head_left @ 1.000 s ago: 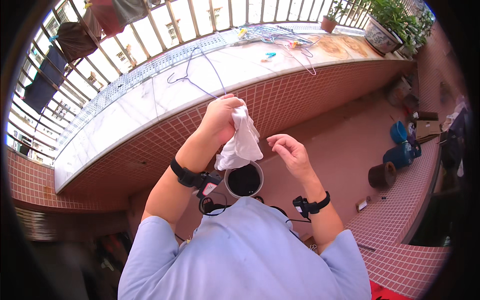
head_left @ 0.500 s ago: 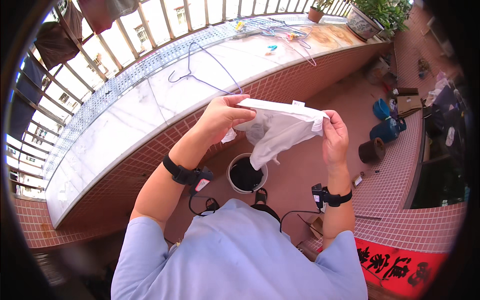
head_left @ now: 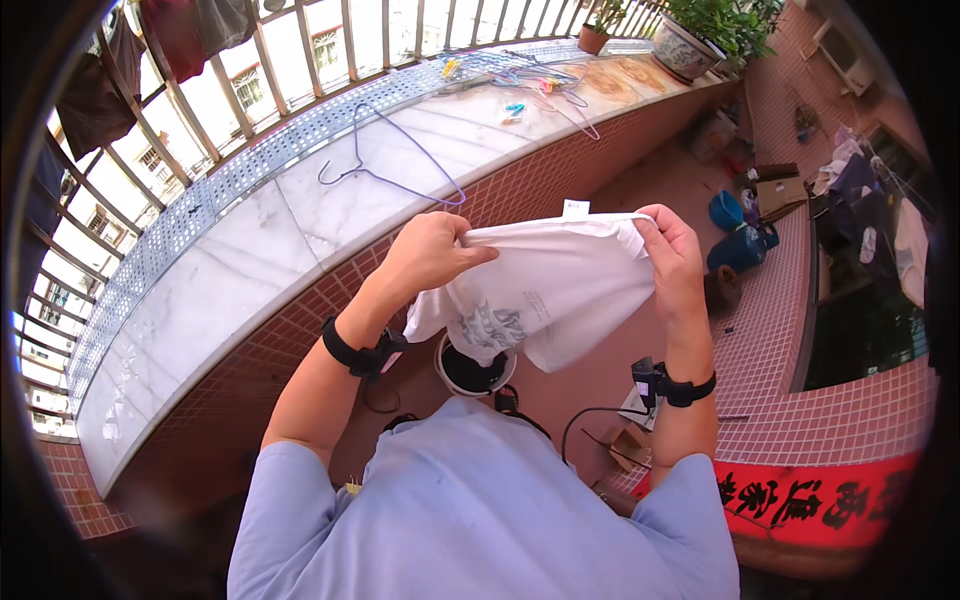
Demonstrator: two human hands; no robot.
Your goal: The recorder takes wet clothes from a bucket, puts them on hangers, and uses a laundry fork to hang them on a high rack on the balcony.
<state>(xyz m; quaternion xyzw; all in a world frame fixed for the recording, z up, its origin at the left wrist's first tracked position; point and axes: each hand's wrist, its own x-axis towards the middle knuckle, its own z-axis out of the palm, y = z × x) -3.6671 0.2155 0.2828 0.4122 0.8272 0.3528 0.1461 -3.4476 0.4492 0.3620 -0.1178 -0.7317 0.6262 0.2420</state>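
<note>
Currently pinching a thin white garment (head_left: 590, 290) along its upper edge with both hands, thumbs pressed against fingers at each end. With the left hand (head_left: 430, 255), clamping the left upper corner between thumb and curled fingers; with the right hand (head_left: 678, 265), nipping a bunched, thicker fold at the right upper corner. Drawn fairly straight between the two grips, then falling below in soft, crumpled lobes of matt cloth. Marked lower down with a blurry grey print (head_left: 495, 325), and tipped at the top edge with a small, flat, white label (head_left: 576, 208). Perhaps a T-shirt, though too folded to be sure.

Below the garment, partly covered by it in this view: a round, pale-rimmed bucket (head_left: 450, 381) with dark contents. Beyond the left hand: a slim, bluish-purple hanger (head_left: 358, 167), triangular with an open hook, lying on a smooth, grey-veined marble ledge (head_left: 250, 260). Farther along the same ledge: small blue clips (head_left: 514, 108), a tangle of thin hangers (head_left: 520, 70), a plain terracotta pot (head_left: 593, 41) and a bulbous, patterned planter (head_left: 683, 52). Beneath the ledge: small, square reddish tiles (head_left: 545, 165) with pale grout. Strapped round both forearms: black bands (head_left: 345, 350).
</note>
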